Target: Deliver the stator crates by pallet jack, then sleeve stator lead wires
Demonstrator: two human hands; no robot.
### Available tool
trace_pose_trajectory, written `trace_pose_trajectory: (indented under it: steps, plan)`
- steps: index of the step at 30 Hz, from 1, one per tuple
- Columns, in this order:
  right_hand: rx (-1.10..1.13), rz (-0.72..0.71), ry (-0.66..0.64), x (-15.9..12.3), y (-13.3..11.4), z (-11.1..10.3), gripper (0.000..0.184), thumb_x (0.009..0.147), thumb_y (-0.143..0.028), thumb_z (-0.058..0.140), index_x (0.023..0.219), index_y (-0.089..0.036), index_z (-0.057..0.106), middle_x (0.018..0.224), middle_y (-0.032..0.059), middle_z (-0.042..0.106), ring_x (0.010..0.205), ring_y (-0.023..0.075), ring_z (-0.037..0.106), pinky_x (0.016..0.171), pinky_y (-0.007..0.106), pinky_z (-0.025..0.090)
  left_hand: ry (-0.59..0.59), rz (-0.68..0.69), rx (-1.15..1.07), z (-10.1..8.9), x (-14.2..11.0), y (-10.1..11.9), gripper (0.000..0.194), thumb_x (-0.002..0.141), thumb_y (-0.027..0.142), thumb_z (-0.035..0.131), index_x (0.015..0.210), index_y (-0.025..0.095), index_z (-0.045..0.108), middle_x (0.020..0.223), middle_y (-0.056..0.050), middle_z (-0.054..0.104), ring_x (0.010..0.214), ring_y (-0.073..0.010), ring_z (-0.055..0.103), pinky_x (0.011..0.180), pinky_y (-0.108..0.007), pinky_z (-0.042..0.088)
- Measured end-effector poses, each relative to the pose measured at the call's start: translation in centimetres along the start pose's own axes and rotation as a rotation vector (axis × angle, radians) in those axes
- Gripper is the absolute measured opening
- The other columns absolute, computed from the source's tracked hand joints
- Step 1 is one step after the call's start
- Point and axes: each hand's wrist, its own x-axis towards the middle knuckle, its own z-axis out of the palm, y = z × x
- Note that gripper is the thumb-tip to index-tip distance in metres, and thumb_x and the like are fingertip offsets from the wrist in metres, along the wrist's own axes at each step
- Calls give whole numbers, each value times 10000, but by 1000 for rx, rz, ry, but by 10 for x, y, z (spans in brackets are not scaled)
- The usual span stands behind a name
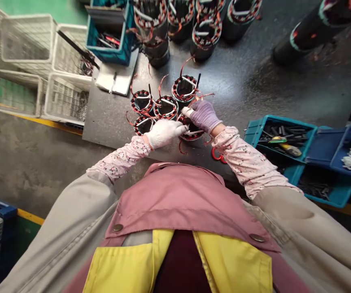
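Observation:
My left hand [164,132], in a white glove, rests with curled fingers on the rim of a wound motor stator [190,131] at the near edge of the dark table [254,93]. From the other side my right hand [203,115], in a purple glove, pinches a white strip [186,111] over the same stator. Several more stators with copper windings, such as the stator [142,101], the stator [166,107] and the stator [184,87], stand just beyond my hands.
Taller stators [206,34] crowd the table's back edge. White plastic crates [29,38] stack at left beside a teal bin [111,38]. Blue bins [282,136] with tools sit at right. Red-handled scissors [216,154] lie by my right forearm.

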Motion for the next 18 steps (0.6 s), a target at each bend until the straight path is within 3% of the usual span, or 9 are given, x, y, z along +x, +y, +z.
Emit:
trace_pose_trajectory:
  steps: [5, 9, 11, 14, 16, 18]
  plan:
    - [120, 1, 40, -1, 3, 7, 328, 896, -395, 537, 709, -153, 654, 643, 33, 583, 643, 172, 506, 651, 299, 396, -75, 99, 5, -10, 5, 0, 360, 973, 213, 412, 1249, 202, 643, 966, -91, 719, 761, -189, 658, 615, -288, 412]
    - [246, -47, 21, 5, 6, 5, 298, 884, -359, 564, 746, -124, 682, 671, 45, 617, 686, 183, 534, 679, 303, 411, -78, -3, -188, -6, 16, 15, 333, 880, 184, 509, 1177, 140, 651, 976, -101, 715, 844, -214, 673, 681, -291, 464]
    - [345, -107, 8, 0, 12, 0, 294, 906, -320, 533, 803, -105, 706, 713, 53, 653, 709, 181, 552, 688, 295, 420, -12, -125, -411, -5, 23, 21, 305, 840, 188, 553, 1123, 115, 642, 971, -87, 716, 856, -201, 671, 740, -284, 498]
    - [375, -191, 30, -21, 24, -10, 283, 920, -258, 511, 992, -95, 730, 916, 84, 720, 821, 195, 608, 765, 300, 439, 186, -310, -677, -13, 25, 19, 233, 852, 216, 554, 1055, 121, 619, 961, -55, 716, 841, -163, 660, 790, -270, 523]
    - [270, -184, 65, -42, 31, -15, 310, 926, -247, 512, 1115, -113, 718, 1048, 105, 722, 921, 224, 627, 822, 323, 436, 288, -343, -690, -22, 21, 12, 201, 864, 218, 542, 1030, 138, 621, 984, -49, 716, 887, -160, 661, 843, -275, 522]
    - [111, -174, 60, -63, 31, -18, 330, 942, -264, 506, 1168, -136, 709, 1109, 124, 709, 992, 256, 625, 846, 347, 428, 264, -307, -638, -30, 15, 4, 173, 860, 218, 547, 992, 151, 637, 990, -45, 719, 938, -168, 665, 891, -280, 512]
